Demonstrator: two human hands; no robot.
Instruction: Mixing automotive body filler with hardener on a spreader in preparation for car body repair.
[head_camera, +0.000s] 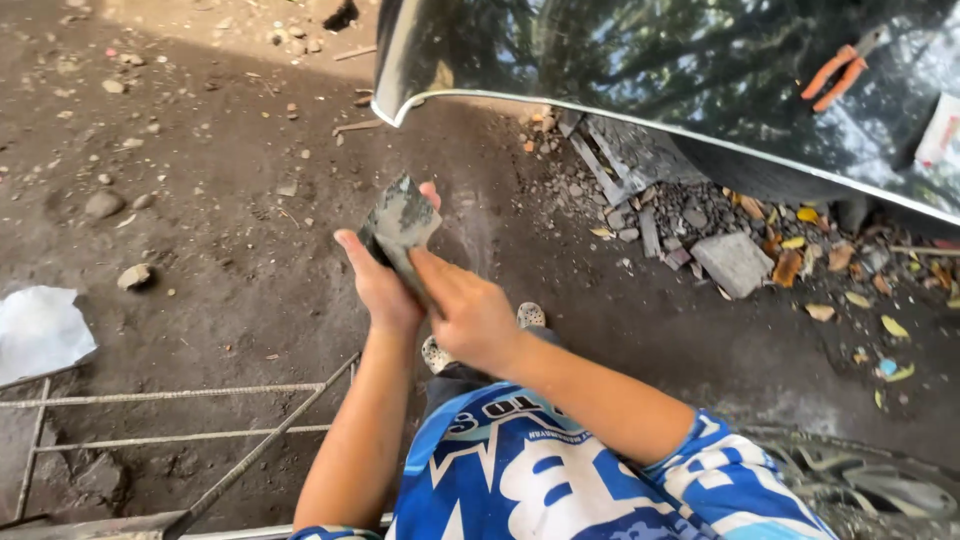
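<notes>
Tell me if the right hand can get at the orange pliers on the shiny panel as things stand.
Probably yes: the orange pliers lie uncovered on the shiny panel, nothing between, but the right hand is occupied with the grey scraper.

A person in a blue and white shirt (560, 480) is looking down at both hands over a dirt floor (220, 200). The left hand (380, 285) is gripping a grey, paste-smeared scraper (402, 222), its fingers (352, 248) curling around the edge. The right hand (470, 315) is pressing on the same scraper from the other side. A shiny dark car panel (640, 60) is reflecting trees above, with orange pliers (835, 75) lying on it. Rubble (730, 262) is lying beneath.
</notes>
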